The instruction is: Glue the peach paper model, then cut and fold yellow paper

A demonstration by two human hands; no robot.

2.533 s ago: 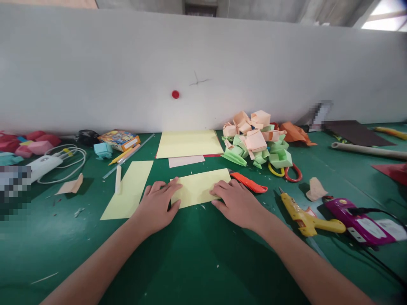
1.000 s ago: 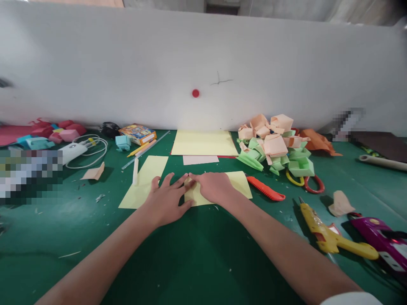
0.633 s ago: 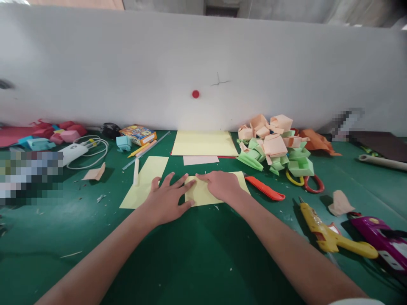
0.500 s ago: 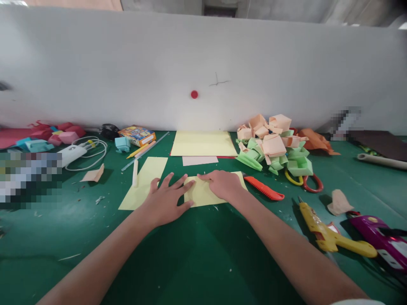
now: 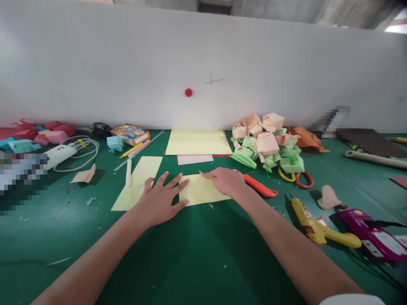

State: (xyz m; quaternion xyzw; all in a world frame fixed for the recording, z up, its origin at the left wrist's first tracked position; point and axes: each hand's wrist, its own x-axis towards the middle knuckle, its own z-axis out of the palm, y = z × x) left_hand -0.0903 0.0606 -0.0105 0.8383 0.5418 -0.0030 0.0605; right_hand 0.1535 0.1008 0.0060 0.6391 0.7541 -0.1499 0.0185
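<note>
Head view only. We see the left hand [image 5: 157, 199] lying palm down on the green table mat [image 5: 197, 254], fingers spread wide. Its fingertips rest on the near-left end of the small pale yellow rectangular paper sheet [image 5: 199, 192] and grip nothing. The right hand [image 5: 227, 182] lies flat on the sheet's far-right part, fingers close together and pointing left along the far edge, also holding nothing.

The sheet sits flat on the mat at centre, between the two hands. It could be doubled over, but we cannot tell from this angle.

Change: a second ago the right fingertips sat at the sheet's left end, almost touching the left hand. Now they are further right along the far edge, so we judge the hand is rubbing that edge down. The left hand has barely shifted and works as the anchor.

Around it:
- A long orange plastic utility knife [image 5: 260, 188] lies just beside the right hand.
- A second pale yellow paper strip [image 5: 136, 182] lies left of the left hand, with a white stick [image 5: 128, 172] on its edge.
- A larger pale yellow sheet [image 5: 199, 142] lies further back.
- A heap of folded peach and light-green paper pieces [image 5: 267, 144] sits back right, with scissors with yellow and red handles [image 5: 295, 178] below it.
- A yellow glue gun [image 5: 318, 224] lies well to the right.
</note>
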